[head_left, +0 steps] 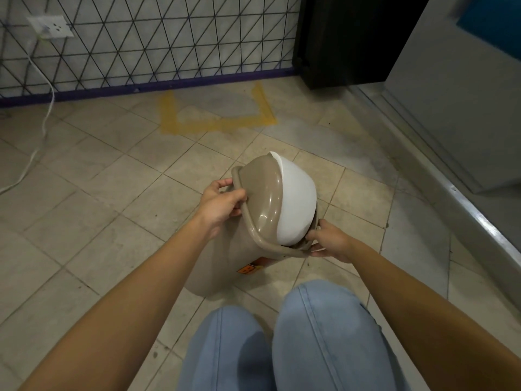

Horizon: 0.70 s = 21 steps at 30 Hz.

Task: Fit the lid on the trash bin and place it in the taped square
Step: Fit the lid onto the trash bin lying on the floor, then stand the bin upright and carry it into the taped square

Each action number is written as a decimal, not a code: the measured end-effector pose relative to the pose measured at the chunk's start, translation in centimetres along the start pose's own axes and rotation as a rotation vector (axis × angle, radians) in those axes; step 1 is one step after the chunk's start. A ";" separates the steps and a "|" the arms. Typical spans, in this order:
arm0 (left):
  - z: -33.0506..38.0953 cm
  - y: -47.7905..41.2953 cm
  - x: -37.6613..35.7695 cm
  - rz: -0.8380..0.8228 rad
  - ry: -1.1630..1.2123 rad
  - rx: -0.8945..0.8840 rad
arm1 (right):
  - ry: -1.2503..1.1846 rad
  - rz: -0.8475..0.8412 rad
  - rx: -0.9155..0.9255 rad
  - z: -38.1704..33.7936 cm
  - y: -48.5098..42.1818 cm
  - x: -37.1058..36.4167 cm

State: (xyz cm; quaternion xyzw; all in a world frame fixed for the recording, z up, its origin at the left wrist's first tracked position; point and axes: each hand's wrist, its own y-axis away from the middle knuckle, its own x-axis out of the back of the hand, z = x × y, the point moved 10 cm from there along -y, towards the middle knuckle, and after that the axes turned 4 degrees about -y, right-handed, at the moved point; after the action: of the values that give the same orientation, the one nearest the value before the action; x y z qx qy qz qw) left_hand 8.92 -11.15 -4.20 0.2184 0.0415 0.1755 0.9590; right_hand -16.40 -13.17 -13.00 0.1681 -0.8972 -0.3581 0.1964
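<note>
Both hands are on the lid (265, 198) now, one at each side of its rim. Left hand (222, 206) curls its fingers and thumb around the smooth, rounded tan rim on the lid's left edge; right hand (328, 242) pinches the rim at the lid's near right corner, fingers closed on it. That lid is a glossy tan plastic dome with a white swing flap (296, 201) set into it, matte and curved, and it sits tilted over the mouth of the trash bin (222, 263). Whether it is seated all round I cannot tell. Below the lid, the bin is plain beige plastic, smooth-sided, with an orange label (249, 268) low on its wall, and it stands on pale, scuffed floor tiles (98, 193). Beyond the lid, well apart, lies the taped square (217, 119), worn yellow tape against a wall of black triangular mesh (169, 38). Nothing stands between lid and square. Far left of the lid, a white cable (45, 119) drops from a wall socket (52, 26). Nearer than the lid, two knees in light blue denim (282, 340) fill the foreground.
</note>
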 end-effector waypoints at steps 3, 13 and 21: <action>0.2 0.0 0.8 0.015 0.016 -0.007 | -0.001 -0.003 0.009 -1.2 0.7 0.6; -0.8 0.1 3.5 0.013 -0.065 -0.004 | 0.132 -0.069 0.084 -5.6 2.9 2.2; -3.0 -0.1 4.9 0.030 -0.118 0.021 | 0.228 -0.041 0.150 -6.5 3.1 0.9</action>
State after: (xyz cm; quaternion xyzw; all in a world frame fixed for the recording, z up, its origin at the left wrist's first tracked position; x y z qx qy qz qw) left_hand 13.10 -8.28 -6.95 0.2391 -0.0166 0.1762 0.9547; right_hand -14.61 -15.20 -6.25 0.2401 -0.8896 -0.2726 0.2768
